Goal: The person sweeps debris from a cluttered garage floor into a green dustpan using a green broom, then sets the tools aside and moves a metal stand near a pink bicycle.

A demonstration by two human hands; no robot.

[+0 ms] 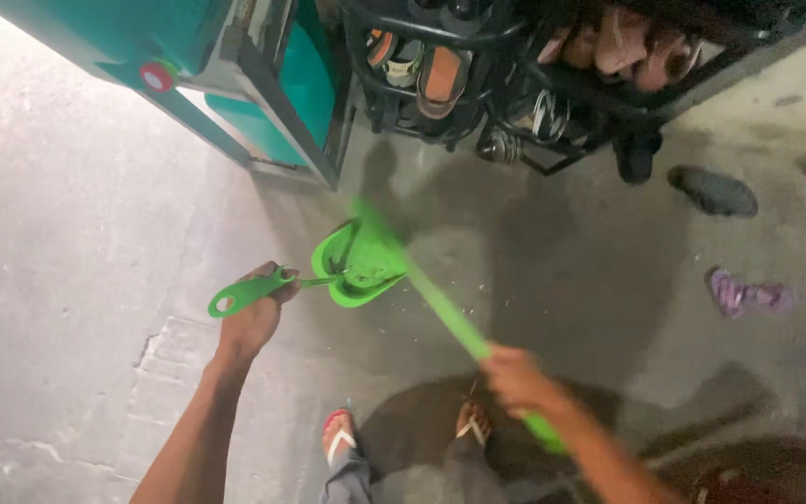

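- Green plastic dustpan (pixel 358 266) low on the concrete floor (pixel 76 233), centre of view, ahead of both feet; scoop-shaped, smooth, glossy, with small pale debris inside and a few crumbs on the floor just beside its right edge.
- Flat green handle (pixel 246 292) with a hang-hole at its free end, running left from the pan; long axis roughly left-right, tilted slightly down toward the left.
- Left hand (pixel 258 313) clenched around that handle, just left of the pan, so nearer the pan than the other hand.
- Green broom stick (pixel 450 317), blurred, lying diagonally: far end over the pan's mouth, near end down and right toward the body; crosses the pan from its right side.
- Right hand (pixel 515 378) wrapped tight on the stick's lower part, well right of and nearer the body than the pan.
- Sweeping end itself smeared by motion; bristles not made out.
- Two feet in sandals (pixel 340 437) below the pan, on a darker patch of floor.
- Floor grey, rough, stained, cracked at lower left.
- Black metal shoe rack (pixel 515 84) beyond the pan, filled with footwear.
- Teal cabinet (pixel 170 47) at upper left.
- Loose dark shoe (pixel 713 191) and purple sandal (pixel 748 294) at right, well apart from the pan.
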